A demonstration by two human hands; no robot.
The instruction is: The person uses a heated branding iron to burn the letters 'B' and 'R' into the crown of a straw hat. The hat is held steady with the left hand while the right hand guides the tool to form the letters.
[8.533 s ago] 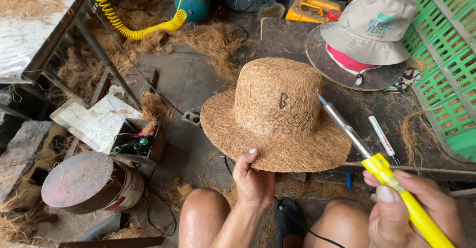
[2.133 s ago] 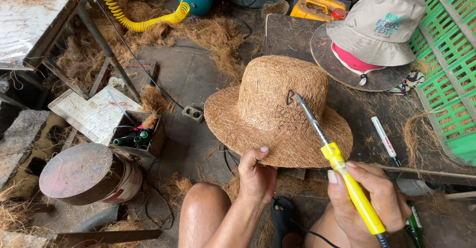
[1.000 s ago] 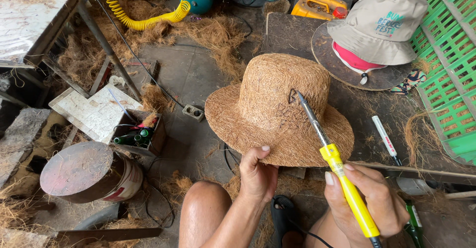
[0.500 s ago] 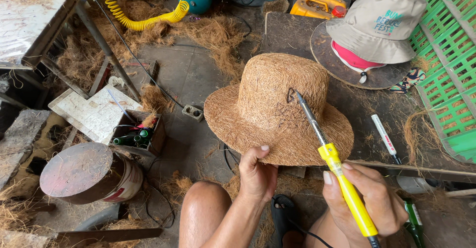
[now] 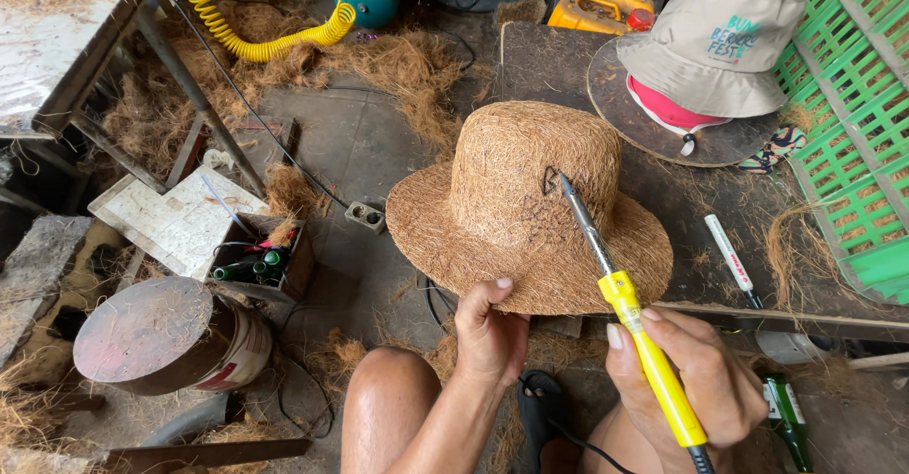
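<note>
Since the earliest frame, the yellow-handled soldering iron point(image 5: 620, 294) has been brought down from beside the hat, and its metal tip is now set against the crown of the coconut-fibre hat point(image 5: 516, 204), at a dark burnt mark. Over the last half second hardly any shift is seen. The iron is gripped by the right hand point(image 5: 696, 379), which is closed around the yellow handle low down, with the thumb laid along it. The near edge of the hat's brim is pinched by the left hand point(image 5: 488, 327), thumb on top and fingers curled under. The hat is placed on the front edge of the dark counter point(image 5: 540, 57), straight ahead of the knees. A beige bucket hat point(image 5: 715, 43) is seen at the far right of the counter, a white marker pen point(image 5: 734, 256) lies just right of the fibre brim, and a green plastic crate point(image 5: 857, 133) is stood at the right margin. On the floor to the left, a rusty round tin point(image 5: 166, 337) and a small box of bottles point(image 5: 260, 261) are found.
</note>
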